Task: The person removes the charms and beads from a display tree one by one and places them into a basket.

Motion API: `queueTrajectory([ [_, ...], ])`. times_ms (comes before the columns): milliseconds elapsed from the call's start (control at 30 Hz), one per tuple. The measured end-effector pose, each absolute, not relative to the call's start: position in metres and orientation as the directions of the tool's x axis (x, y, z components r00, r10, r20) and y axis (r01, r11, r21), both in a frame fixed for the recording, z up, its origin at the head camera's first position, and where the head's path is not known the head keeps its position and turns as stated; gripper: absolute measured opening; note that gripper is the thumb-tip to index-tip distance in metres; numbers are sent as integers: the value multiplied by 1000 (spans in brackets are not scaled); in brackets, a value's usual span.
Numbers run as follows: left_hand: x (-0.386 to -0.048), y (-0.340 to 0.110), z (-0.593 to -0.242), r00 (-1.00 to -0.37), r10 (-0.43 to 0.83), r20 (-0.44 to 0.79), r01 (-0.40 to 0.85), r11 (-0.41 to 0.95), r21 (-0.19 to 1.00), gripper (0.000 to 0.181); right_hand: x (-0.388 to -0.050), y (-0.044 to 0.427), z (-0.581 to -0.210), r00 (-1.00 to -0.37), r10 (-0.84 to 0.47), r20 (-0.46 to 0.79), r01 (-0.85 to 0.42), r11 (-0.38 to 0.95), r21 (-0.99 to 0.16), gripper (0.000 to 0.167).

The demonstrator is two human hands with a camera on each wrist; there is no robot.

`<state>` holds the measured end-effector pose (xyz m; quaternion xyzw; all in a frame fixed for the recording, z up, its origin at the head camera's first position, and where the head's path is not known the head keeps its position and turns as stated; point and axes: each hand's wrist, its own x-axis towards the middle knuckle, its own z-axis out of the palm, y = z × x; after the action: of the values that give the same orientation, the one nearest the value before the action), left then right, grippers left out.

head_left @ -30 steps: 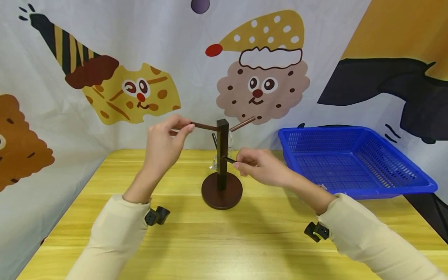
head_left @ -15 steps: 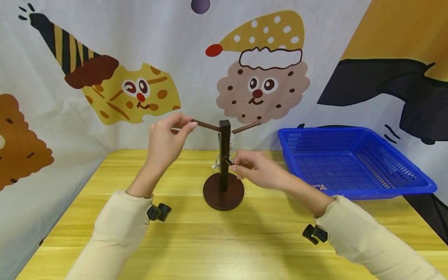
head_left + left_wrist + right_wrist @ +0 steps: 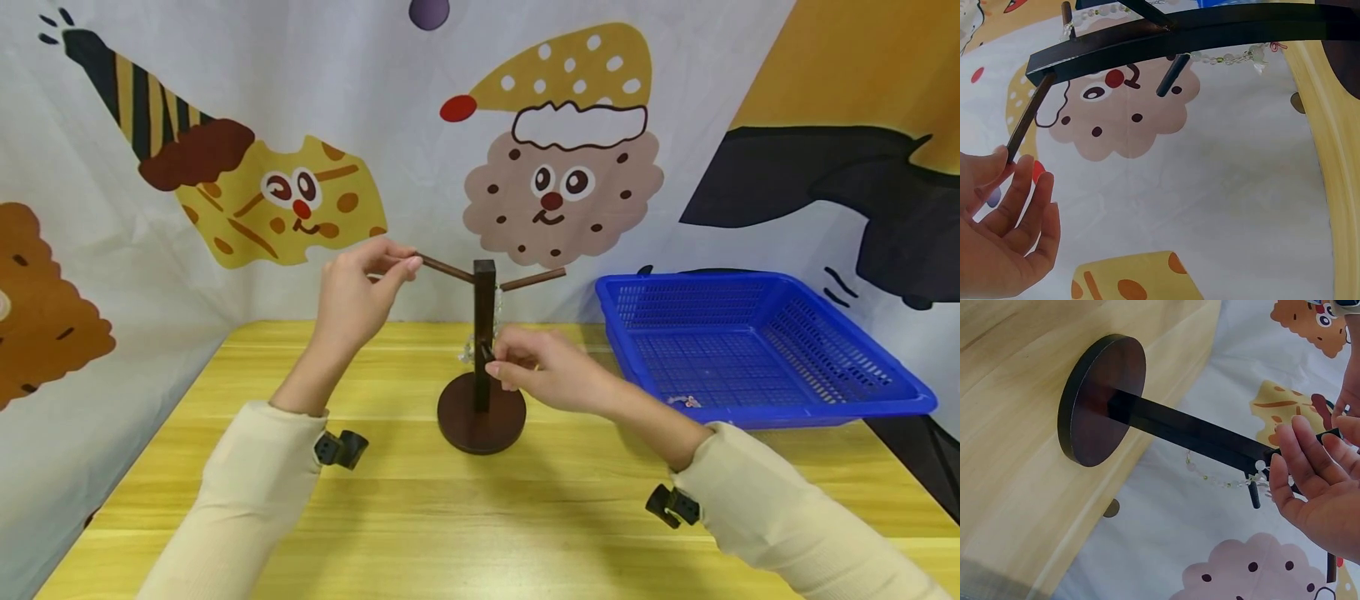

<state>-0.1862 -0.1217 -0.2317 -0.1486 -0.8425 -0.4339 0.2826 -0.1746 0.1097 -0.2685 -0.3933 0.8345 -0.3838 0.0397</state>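
A dark brown wooden stand (image 3: 484,325) with a round base (image 3: 457,417) and several pegs stands upright on the table. My left hand (image 3: 357,292) pinches the outer end of the upper left peg (image 3: 1029,119) between thumb and forefinger. At the lower peg pointing toward me, my right hand (image 3: 551,367) pinches the tip; in the right wrist view its fingers hide part of the stand. Behind the post hangs a strand of clear beads, a bracelet by its look (image 3: 1229,59), with pale green beads and a small red tie. The upper right peg (image 3: 534,280) is bare at its outer end.
A blue plastic basket (image 3: 750,412) stands at the right, with a small beaded piece (image 3: 688,402) inside near its front left corner. A printed cloth (image 3: 420,183) hangs behind the wood-patterned table (image 3: 420,517).
The stand has turned on its base and shifted slightly right. Its upper right peg has swung outward. My right hand has moved a little left and down with the lower peg.
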Motion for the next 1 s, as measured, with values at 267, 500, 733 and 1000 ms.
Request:
queueTrajectory([
  [267,-187,-120,-232,-806,-4,591,477,586,655,17,-176,115,-267,-673,-713,197,-627,409,-663,4],
  [500,-187,-119,-232,-816,-6,578,462,594,659,17,-181,122,-265,-703,-689,175,-615,465,-637,11],
  [733,-188,-119,-232,-822,-10,569,451,599,662,16,-190,125,-262,-740,-634,224,-600,473,-645,9],
  [1000,-188,-120,-232,-827,-8,562,446,598,666,16,-196,122,-257,-783,-578,230,-560,494,-665,9],
])
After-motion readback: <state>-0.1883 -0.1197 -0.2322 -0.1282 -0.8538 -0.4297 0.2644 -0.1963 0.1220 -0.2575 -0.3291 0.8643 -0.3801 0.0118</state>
